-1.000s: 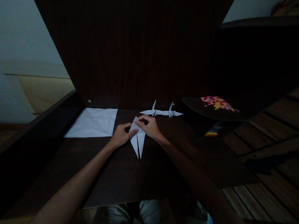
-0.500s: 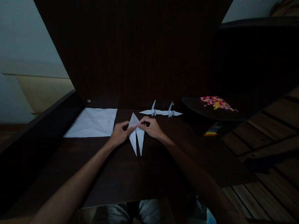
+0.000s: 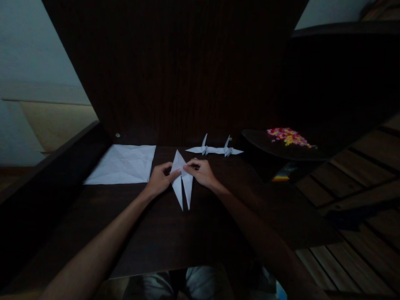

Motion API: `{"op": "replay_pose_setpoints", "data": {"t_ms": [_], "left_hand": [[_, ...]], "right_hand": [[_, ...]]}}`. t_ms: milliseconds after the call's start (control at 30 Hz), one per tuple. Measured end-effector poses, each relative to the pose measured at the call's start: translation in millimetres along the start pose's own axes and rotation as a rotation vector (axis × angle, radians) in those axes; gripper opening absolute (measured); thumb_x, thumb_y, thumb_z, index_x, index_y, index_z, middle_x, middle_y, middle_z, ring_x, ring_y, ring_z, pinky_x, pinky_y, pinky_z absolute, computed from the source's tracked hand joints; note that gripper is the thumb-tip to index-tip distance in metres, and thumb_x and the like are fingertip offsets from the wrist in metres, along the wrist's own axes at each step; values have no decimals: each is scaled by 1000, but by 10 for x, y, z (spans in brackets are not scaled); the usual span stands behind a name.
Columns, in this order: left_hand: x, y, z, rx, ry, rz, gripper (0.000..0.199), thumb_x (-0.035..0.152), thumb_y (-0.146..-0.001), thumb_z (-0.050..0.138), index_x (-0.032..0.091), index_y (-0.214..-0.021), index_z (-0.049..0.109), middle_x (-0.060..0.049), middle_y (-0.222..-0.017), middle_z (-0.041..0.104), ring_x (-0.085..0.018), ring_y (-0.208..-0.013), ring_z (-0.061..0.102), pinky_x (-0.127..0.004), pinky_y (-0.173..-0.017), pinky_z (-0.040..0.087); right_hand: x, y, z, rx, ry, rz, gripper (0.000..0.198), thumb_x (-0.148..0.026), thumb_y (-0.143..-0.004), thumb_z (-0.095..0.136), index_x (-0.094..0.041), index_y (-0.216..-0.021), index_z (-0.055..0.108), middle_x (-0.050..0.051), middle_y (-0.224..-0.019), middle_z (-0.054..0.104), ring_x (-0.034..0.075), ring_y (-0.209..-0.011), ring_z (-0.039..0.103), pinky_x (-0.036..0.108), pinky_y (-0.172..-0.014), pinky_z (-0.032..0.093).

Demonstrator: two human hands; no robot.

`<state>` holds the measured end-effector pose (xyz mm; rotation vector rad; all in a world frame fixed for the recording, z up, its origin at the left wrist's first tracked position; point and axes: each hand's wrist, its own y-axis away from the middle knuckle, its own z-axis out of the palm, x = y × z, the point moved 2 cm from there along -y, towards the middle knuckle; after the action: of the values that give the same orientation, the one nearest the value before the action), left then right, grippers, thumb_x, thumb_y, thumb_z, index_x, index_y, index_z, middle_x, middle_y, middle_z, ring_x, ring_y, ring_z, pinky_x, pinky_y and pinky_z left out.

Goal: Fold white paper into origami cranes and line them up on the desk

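Observation:
Between my two hands is a white folded origami paper point(image 3: 177, 164), a long diamond whose lower half splits into two narrow points toward me. My left hand point(image 3: 161, 178) pinches its left edge, thumb lying on the front face. From the other side my right hand point(image 3: 202, 172) grips the right edge, its thumb near the centre crease and the other fingers partly hidden. Just beyond, two white paper cranes point(image 3: 215, 150) stand wing to wing at the back of the dark table. Left of my hands lies a creased white paper sheet point(image 3: 123, 163).
A heap of small pink, red and yellow pieces point(image 3: 290, 136) lies on a dark rounded shelf point(image 3: 253, 137) at the right. Low side board point(image 3: 46, 170) borders the table on the left; a tall dark panel point(image 3: 177, 69) rises behind. Slatted wood point(image 3: 347, 192) is at the far right.
My right hand's fingers have shifted slightly along the paper's right edge. The paper stays held by both hands, and the view has moved a little.

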<state>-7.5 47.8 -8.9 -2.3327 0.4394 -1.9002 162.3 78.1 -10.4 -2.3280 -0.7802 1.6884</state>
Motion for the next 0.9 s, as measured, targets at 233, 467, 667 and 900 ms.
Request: {"op": "replay_pose_setpoints", "data": {"t_ms": [233, 467, 667, 900], "left_hand": [[18, 0, -5, -11, 7, 9, 31, 40, -70, 71, 15, -88, 70, -6, -86, 73, -21, -78, 65, -32, -70, 52], [26, 16, 0, -3, 14, 5, 30, 40, -71, 71, 15, -88, 71, -6, -87, 73, -21, -76, 66, -31, -66, 52], [40, 29, -35, 59, -19, -32, 26, 39, -70, 72, 16, -81, 72, -5, -81, 73, -20, -72, 65, -29, -64, 50], [-9, -7, -23, 7, 31, 9, 30, 39, -71, 71, 17, -91, 70, -8, -97, 70, -23, -90, 64, -34, -77, 51]], "right_hand": [[-41, 15, 19, 35, 43, -19, 18, -34, -76, 66, -16, -71, 68, 2, -68, 62, 14, -65, 53, 28, -62, 41], [-100, 37, -24, -9, 77, -7, 18, -35, -79, 65, -17, -76, 69, 1, -71, 59, 13, -66, 50, 27, -62, 41], [-143, 52, -96, -97, 68, -8, 14, -30, -74, 69, -17, -77, 69, 1, -73, 59, 13, -69, 51, 26, -62, 40], [-33, 79, -140, 59, 83, 28, 16, -31, -73, 68, -16, -77, 69, 1, -70, 60, 11, -60, 47, 24, -55, 37]]}}
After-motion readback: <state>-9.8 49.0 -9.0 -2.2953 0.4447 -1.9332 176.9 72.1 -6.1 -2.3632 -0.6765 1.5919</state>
